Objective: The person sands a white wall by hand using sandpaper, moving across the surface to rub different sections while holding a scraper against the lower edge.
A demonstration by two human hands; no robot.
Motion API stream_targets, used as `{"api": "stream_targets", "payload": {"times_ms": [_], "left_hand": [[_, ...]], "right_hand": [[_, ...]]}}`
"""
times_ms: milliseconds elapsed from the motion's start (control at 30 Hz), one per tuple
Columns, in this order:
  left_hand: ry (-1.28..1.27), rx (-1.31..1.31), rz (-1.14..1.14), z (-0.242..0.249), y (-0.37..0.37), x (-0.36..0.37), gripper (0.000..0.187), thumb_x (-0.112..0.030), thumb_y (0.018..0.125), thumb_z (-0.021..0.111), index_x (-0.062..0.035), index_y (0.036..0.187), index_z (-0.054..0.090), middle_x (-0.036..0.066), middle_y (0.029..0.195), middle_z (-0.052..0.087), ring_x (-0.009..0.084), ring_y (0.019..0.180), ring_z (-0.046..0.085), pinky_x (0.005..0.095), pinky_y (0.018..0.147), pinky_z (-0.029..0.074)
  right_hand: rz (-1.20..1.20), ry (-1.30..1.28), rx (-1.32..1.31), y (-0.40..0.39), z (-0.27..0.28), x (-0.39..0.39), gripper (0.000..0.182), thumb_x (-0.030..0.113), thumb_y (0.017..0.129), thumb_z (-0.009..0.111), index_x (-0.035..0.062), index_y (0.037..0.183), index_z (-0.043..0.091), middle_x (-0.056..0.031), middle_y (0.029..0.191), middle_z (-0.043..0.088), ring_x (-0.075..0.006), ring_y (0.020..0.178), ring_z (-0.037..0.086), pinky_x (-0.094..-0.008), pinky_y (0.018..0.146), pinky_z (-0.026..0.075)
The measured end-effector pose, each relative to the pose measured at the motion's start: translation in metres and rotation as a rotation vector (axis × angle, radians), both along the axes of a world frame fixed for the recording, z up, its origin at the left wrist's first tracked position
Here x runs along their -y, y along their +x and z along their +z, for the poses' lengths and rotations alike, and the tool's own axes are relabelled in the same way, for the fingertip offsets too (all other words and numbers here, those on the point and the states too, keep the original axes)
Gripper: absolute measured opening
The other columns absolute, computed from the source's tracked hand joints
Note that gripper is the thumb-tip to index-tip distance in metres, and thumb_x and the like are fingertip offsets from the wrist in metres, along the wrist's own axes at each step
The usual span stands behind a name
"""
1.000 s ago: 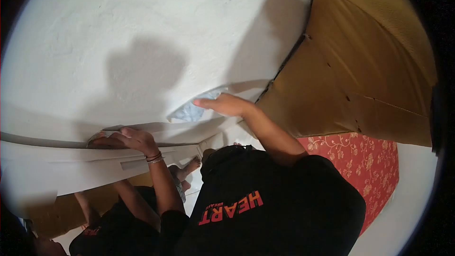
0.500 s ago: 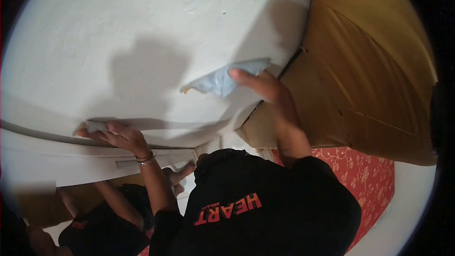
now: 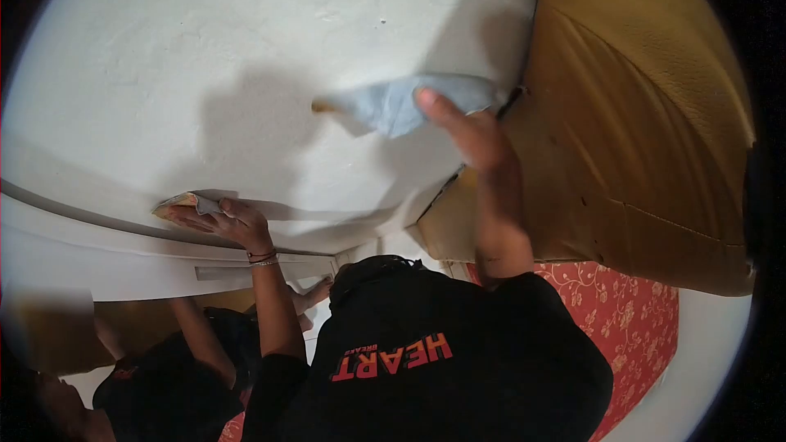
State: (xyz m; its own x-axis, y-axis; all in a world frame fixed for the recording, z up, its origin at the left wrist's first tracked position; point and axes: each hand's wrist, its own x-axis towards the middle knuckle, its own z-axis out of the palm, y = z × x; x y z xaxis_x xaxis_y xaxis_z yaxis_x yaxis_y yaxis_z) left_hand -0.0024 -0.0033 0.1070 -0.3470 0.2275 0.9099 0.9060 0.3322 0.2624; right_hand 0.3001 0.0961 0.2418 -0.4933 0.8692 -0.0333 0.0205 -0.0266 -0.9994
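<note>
My right hand (image 3: 479,135) grips a pale blue cloth (image 3: 397,106), with the thumb lying on top of it. The cloth is spread against a white, wall-like surface (image 3: 344,16), and its brownish corner sticks out to the left; motion blurs its edges. Lower on the left, my left hand (image 3: 233,221) holds a greyish folded cloth (image 3: 209,203) against the same surface, close to its lower edge. Part of that cloth is hidden behind the fingers. A bracelet circles my left wrist.
A mustard-brown upholstered piece (image 3: 639,155) borders the white surface on the right. Below it shows red floral fabric (image 3: 630,319). At lower left, a white panel (image 3: 139,254) runs above a mirror-like area (image 3: 176,360) showing a person in black.
My right hand has moved up and slightly right with the blue cloth. My left hand has shifted right and slightly up with the greyish cloth.
</note>
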Motion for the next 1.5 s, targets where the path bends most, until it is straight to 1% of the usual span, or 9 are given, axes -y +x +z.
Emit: {"api": "stream_targets", "payload": {"times_ms": [267,367,467,733,833,1033,1100,1233,1500], "left_hand": [[-0.046,-0.068,-0.098,0.012,-0.005,0.017,0.062,-0.033,0.093,0.030,0.0063,0.135,0.008,0.024,0.142,0.002,0.0392,0.132,0.005,0.0475,0.105,0.008],[0.008,-0.073,-0.145,0.076,-0.012,0.024,0.061,-0.031,0.093,0.031,0.0080,0.134,0.009,0.026,0.141,0.003,0.0389,0.131,0.007,0.0436,0.106,0.010],[0.218,-0.055,-0.128,0.099,-0.018,0.007,0.062,-0.030,0.093,0.031,0.0117,0.133,0.007,0.029,0.140,0.005,0.0400,0.130,0.009,0.0383,0.106,0.011],[-0.015,-0.155,-0.014,0.070,-0.059,0.021,0.065,-0.035,0.094,0.026,0.0122,0.132,0.005,0.029,0.139,0.005,0.0392,0.130,0.008,0.0436,0.106,0.009],[0.117,-0.109,-0.129,0.080,-0.053,0.012,0.069,-0.040,0.093,0.024,0.0121,0.132,0.002,0.029,0.140,0.000,0.0392,0.131,0.003,0.0442,0.107,0.006],[0.090,-0.079,-0.060,0.064,-0.060,0.019,0.060,-0.033,0.094,0.026,0.0140,0.129,0.015,0.032,0.136,0.013,0.0425,0.127,0.015,0.0449,0.105,0.012],[0.077,-0.102,-0.068,0.071,-0.056,0.018,0.062,-0.033,0.093,0.026,0.0131,0.130,0.010,0.031,0.138,0.007,0.0413,0.128,0.010,0.0444,0.105,0.010],[-0.037,-0.148,-0.009,0.074,-0.057,0.025,0.068,-0.033,0.090,0.027,0.0107,0.133,-0.001,0.026,0.141,-0.004,0.0395,0.131,0.002,0.0439,0.107,0.006],[0.075,0.033,-0.119,0.064,-0.062,0.021,0.069,-0.037,0.089,0.029,0.0089,0.134,0.004,0.026,0.141,0.004,0.0389,0.131,0.006,0.0444,0.107,0.008]], "right_hand": [[0.348,0.206,0.408,-0.046,-0.245,0.013,0.054,0.041,0.089,0.042,-0.0022,0.120,0.043,-0.0231,0.121,0.047,-0.0316,0.119,0.038,-0.0356,0.101,0.027],[0.279,0.275,0.459,-0.047,-0.148,0.004,0.049,0.039,0.090,0.042,-0.0024,0.115,0.049,-0.0237,0.114,0.051,-0.0311,0.116,0.042,-0.0351,0.099,0.030],[0.241,0.175,-0.231,-0.034,-0.033,0.007,0.037,0.031,0.091,0.045,-0.0031,0.097,0.057,-0.0073,0.087,0.061,-0.0160,0.082,0.054,-0.0297,0.078,0.043],[0.351,0.165,0.617,-0.081,-0.264,0.030,0.048,0.038,0.090,0.040,-0.0007,0.117,0.047,-0.0242,0.116,0.050,-0.0362,0.107,0.049,-0.0387,0.089,0.039],[0.410,0.385,0.545,-0.088,-0.234,0.018,0.054,0.043,0.089,0.042,-0.0015,0.118,0.046,-0.0235,0.116,0.051,-0.0321,0.106,0.051,-0.0373,0.089,0.040],[0.298,-0.232,-0.027,-0.101,-0.064,0.032,0.059,0.047,0.086,0.046,-0.0063,0.111,0.050,-0.0213,0.108,0.056,-0.0274,0.103,0.053,-0.0352,0.086,0.041],[0.449,-0.106,0.529,-0.122,-0.096,0.040,0.051,0.042,0.087,0.046,-0.0042,0.107,0.052,-0.0221,0.106,0.057,-0.0306,0.102,0.053,-0.0359,0.085,0.041],[0.358,0.240,0.555,-0.133,-0.328,0.048,0.039,0.033,0.089,0.044,0.0031,0.113,0.051,-0.0214,0.108,0.055,-0.0348,0.103,0.051,-0.0384,0.089,0.039],[0.534,-0.070,0.286,-0.192,-0.092,0.070,0.059,0.052,0.086,0.041,-0.0013,0.102,0.058,-0.0190,0.095,0.062,-0.0235,0.092,0.059,-0.0326,0.081,0.044]]}}
